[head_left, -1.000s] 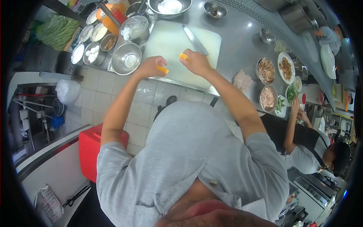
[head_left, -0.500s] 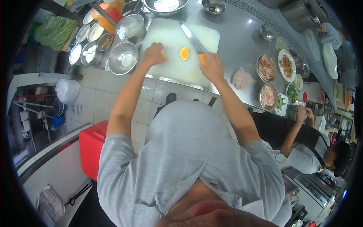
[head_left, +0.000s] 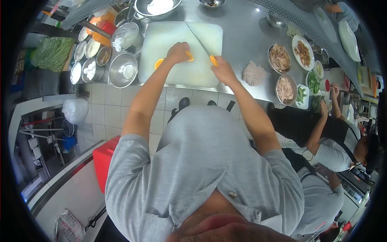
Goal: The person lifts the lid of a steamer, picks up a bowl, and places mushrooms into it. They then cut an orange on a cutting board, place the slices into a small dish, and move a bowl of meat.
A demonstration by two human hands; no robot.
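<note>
An orange piece point(head_left: 189, 57) is sitting in the left hand point(head_left: 177, 53), near the middle of a pale cutting board point(head_left: 173, 76); that hand's fingers are closing around it. A second piece point(head_left: 159, 63) is lying toward nine o'clock on the board, beside the left wrist. Toward two o'clock, a knife point(head_left: 199, 40) is resting its blade over the board, its tip pointing to eleven o'clock, while the right hand point(head_left: 223, 70) is clamping its orange-yellow handle point(head_left: 214, 61) near the board's three o'clock edge

The board is lying on a metal desk point(head_left: 241, 44). At nine o'clock from it, a steel bowl point(head_left: 123, 70) is standing close by, with a bowl of eggs point(head_left: 89, 69) farther out. Toward eleven o'clock, a large bowl point(head_left: 157, 9) is holding something white. Just past the board at four o'clock, a pale, crumpled heap point(head_left: 254, 74) is lying; beyond it, two bowls of meat-like pieces point(head_left: 279, 58) are standing near a white plate of browned food point(head_left: 303, 52) and a dish of cut greens point(head_left: 302, 97). Farther out at four o'clock, a co-worker point(head_left: 336, 149) is standing by the desk
</note>
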